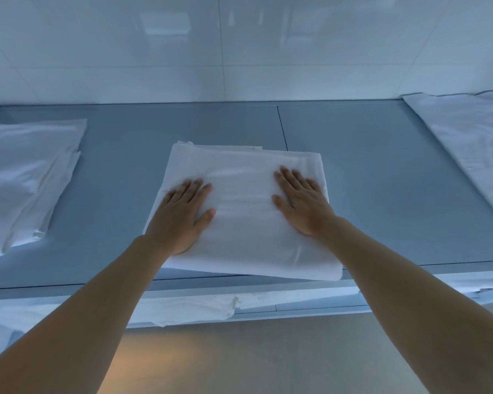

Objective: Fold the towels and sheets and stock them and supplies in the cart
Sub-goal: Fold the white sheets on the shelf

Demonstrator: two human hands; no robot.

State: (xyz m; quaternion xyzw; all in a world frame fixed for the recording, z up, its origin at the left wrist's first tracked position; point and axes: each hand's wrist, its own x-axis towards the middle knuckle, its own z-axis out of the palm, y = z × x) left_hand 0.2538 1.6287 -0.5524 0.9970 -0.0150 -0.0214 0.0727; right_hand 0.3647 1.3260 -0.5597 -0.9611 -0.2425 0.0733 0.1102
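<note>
Both bare forearms reach forward over the near edge of the grey flat-topped bench (367, 180). The left hand (181, 214) lies palm down on the left part of the folded white cloth sheet (245, 223), fingers straight and close together, thumb spread toward the middle. The right hand (299, 203) lies palm down on the sheet's right part, fingers straight and slightly fanned, thumb pointing inward. Neither hand grips anything; both press flat on the fabric, apart from each other.

The folded white sheet sits at the middle of the bench, its near edge overhanging the bench's front lip slightly. It is a roughly square stack of several layers, edges fairly even, with soft creases across the top and layered folds visible along the far edge.

Left of the folded sheet, well apart, lies a looser pile of white linen (26, 180), wrinkled and unevenly stacked. Right of it, also apart, a flat white cloth (473, 137) lies spread toward the bench's far corner. Below the folded sheet, white fabric (188, 308) rests on a lower shelf. Behind the bench stands a glossy pale tiled wall (239, 52).
</note>
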